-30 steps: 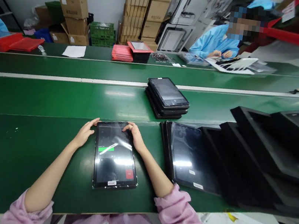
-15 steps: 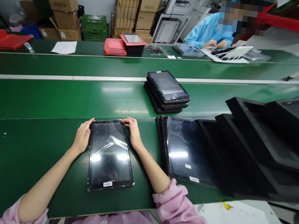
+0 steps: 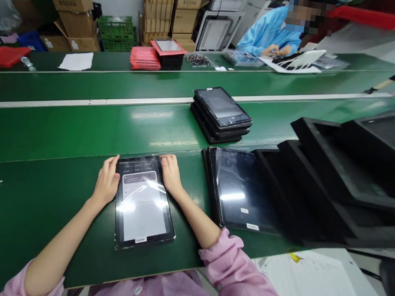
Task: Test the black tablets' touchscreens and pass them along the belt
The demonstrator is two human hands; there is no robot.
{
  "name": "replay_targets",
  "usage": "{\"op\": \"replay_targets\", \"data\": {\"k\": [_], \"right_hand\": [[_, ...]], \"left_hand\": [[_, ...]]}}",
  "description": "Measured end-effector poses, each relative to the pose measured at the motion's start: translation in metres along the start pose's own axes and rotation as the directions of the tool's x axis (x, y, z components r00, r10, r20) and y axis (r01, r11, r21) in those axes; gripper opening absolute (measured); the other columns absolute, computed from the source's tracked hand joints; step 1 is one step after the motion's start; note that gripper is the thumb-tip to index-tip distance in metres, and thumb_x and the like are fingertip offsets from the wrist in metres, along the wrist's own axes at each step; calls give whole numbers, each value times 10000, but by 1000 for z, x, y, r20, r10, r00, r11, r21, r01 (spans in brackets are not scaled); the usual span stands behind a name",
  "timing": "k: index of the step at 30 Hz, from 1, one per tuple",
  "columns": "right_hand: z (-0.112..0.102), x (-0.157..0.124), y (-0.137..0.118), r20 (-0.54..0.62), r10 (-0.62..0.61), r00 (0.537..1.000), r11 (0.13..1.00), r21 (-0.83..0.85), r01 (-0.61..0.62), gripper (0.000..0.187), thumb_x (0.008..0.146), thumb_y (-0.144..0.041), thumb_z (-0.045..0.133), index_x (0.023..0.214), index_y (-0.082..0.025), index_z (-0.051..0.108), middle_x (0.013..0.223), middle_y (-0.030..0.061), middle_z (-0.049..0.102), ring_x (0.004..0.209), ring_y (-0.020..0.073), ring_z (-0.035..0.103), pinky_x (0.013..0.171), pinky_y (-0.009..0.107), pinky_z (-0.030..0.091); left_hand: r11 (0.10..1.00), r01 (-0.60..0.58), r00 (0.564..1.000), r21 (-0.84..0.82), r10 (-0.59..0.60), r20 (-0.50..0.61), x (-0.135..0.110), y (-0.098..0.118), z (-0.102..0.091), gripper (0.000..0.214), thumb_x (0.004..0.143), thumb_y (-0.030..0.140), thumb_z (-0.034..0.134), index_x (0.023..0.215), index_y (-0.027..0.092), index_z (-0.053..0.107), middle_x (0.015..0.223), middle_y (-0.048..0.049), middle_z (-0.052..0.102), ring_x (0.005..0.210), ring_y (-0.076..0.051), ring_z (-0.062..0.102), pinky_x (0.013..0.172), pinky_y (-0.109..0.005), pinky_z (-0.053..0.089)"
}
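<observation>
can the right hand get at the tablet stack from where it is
Probably yes: the right hand is at the lit tablet, but nothing seems to stand between that hand and the tablet stack, ahead to its right.

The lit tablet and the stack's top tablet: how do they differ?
The lit tablet shows a bright, pale screen; the top tablet looks dark. The lit tablet's white label sits at its near end, the top tablet's at its far end. Both have black borders.
</observation>
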State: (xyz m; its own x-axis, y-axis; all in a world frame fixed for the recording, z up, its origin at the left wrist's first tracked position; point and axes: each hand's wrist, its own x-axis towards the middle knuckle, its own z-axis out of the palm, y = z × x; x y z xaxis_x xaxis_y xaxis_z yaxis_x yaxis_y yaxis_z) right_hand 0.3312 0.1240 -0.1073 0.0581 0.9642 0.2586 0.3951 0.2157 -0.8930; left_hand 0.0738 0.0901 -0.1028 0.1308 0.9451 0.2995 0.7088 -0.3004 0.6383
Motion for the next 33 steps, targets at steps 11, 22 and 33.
{"op": "replay_targets", "data": {"k": [11,22,33], "right_hand": [[12,-4,-28,188,75,979,643,741,-192,607,900,-742,380,1216,-244,523,1363,88,598,1207,255,590,1045,425,468],[22,7,-2,23,305,952,672,703,-232,603,889,-756,396,1074,-237,641,1238,97,581,1179,243,578,1037,416,475],[5,-1,-10,148,-2,989,936,347,-50,695,931,-754,254,1286,-268,602,1394,98,468,1377,257,386,1200,478,260]], "left_hand": [[994,-96,995,52,96,-12,2,-6,-3,828,951,692,70,1487,143,380,1396,-208,482,1344,-338,432,1140,-541,312],[996,-81,997,40,81,0,5,-13,-2,894,905,752,46,1501,180,386,1404,-189,475,1348,-333,435,1163,-532,295],[997,-70,998,9,70,-4,6,-6,-3,847,934,716,51,1490,180,399,1395,-182,503,1342,-313,448,1148,-516,311]]}}
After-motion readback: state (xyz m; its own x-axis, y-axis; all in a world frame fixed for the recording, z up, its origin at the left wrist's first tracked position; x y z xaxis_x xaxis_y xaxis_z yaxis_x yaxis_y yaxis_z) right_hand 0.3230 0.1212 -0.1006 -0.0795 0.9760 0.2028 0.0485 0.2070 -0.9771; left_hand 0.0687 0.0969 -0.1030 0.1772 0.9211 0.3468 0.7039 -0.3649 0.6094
